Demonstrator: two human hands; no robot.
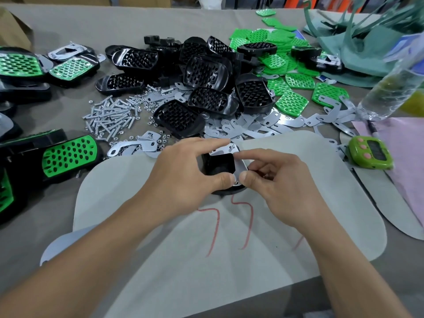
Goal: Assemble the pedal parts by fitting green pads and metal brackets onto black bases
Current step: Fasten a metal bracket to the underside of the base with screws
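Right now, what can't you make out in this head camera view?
All in the head view:
Black base: mostly covered by the left hand and right hand.
Metal bracket: near-end fastening partly hidden by thumbs.
Bottle: blurred, label unreadable.
Green timer: display too small to read.

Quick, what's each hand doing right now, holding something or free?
Left hand: fingers curled round the black base, holding it.
Right hand: fingers pinch the metal bracket on that base.
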